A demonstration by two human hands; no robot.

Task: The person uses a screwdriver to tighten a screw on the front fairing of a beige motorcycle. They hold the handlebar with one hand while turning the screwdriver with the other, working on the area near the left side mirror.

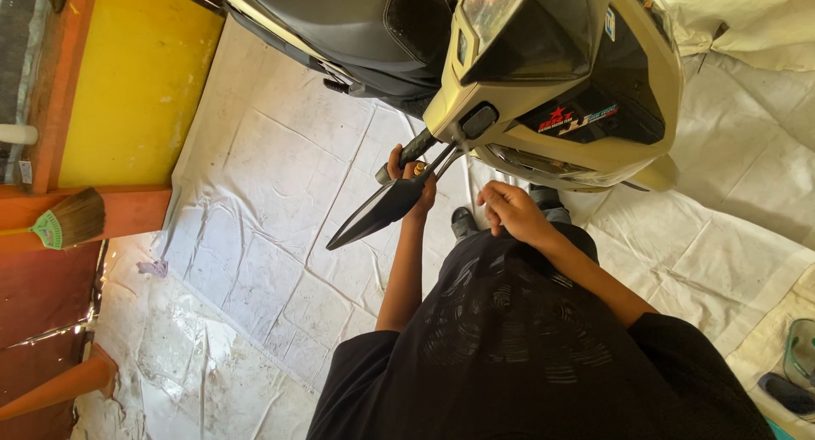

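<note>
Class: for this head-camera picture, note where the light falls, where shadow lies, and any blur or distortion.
Head view: bright light on the white floor sheet; scooter underside and the person's dark shirt in shadow; left hand on the grip and right hand sharp; wide-angle bending at the edges.

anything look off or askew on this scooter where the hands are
The black mirror hangs low, swung down beside the handlebar grip rather than standing up. The left hand holds it at the stem; the right hand hovers nearby, empty. No damage visible on the scooter.
</note>
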